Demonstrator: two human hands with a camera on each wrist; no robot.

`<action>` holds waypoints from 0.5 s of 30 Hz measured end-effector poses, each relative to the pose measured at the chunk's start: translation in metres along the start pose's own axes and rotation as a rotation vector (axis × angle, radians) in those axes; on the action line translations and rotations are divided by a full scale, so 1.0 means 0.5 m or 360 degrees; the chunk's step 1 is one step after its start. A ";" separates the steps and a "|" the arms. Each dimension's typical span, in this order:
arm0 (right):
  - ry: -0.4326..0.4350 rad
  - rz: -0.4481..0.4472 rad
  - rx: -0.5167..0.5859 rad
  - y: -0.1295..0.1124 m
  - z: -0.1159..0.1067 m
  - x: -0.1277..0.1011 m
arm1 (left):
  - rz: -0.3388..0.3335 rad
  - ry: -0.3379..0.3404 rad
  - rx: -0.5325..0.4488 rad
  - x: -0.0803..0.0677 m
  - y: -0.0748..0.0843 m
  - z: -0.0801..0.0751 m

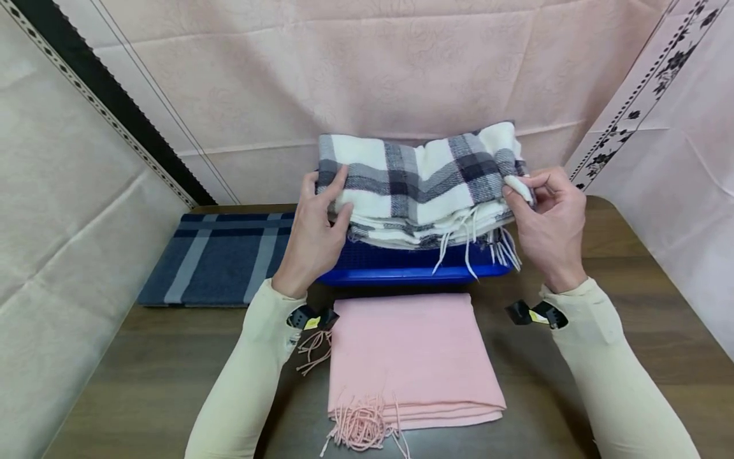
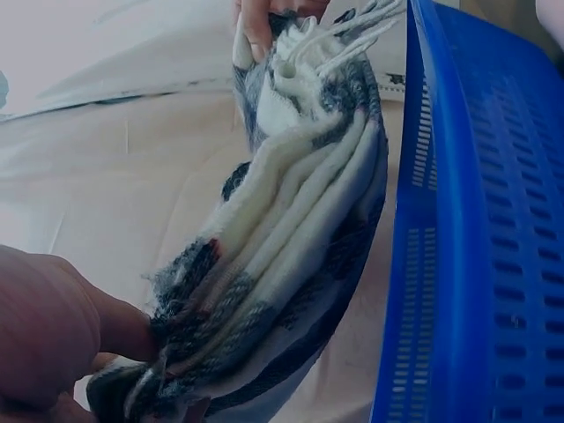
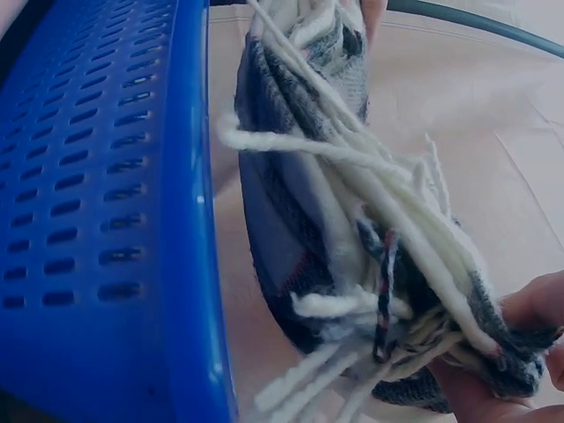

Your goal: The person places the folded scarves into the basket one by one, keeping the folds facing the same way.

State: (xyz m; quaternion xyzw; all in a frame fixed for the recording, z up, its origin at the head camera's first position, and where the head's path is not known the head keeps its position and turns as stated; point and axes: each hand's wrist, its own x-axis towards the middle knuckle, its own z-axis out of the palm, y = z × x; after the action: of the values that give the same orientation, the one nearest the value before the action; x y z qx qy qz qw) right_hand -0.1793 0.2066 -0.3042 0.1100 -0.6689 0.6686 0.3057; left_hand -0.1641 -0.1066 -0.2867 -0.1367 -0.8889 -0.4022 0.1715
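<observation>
A folded black, grey and white plaid scarf [image 1: 424, 178] with white fringe hangs above a blue perforated basket [image 1: 401, 275]. My left hand [image 1: 316, 229] grips the scarf's left end, thumb in front. At the opposite end my right hand [image 1: 550, 220] pinches the corner between thumb and fingers. Seen from the left wrist, the scarf's stacked folds [image 2: 291, 220] face the camera, above the basket's rim [image 2: 441, 211]. In the right wrist view, loose fringe strands [image 3: 326, 150] dangle near the right fingers [image 3: 538, 304].
In front of the basket lies a folded pink scarf [image 1: 410, 357] with tassels at its lower left. A folded navy checked scarf [image 1: 218, 261] sits left of the basket on the wooden table [image 1: 631, 280]. Pale cloth [image 1: 344, 70] hangs behind and along both sides.
</observation>
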 end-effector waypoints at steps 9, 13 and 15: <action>-0.0103 0.0062 -0.0046 0.022 0.032 0.003 | -0.0009 0.0043 -0.0018 0.008 -0.041 -0.007; -0.0175 0.0112 -0.0146 0.026 0.034 0.003 | -0.0048 0.0057 -0.0026 0.013 -0.061 -0.006; -0.0210 0.0134 -0.0188 0.027 0.033 0.003 | -0.0071 0.0053 -0.0023 0.015 -0.069 -0.006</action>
State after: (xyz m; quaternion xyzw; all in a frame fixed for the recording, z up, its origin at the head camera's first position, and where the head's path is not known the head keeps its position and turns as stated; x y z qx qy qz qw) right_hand -0.1926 0.1921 -0.3130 0.1074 -0.7297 0.6317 0.2387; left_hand -0.1834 -0.1299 -0.3047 -0.1115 -0.8858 -0.4144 0.1763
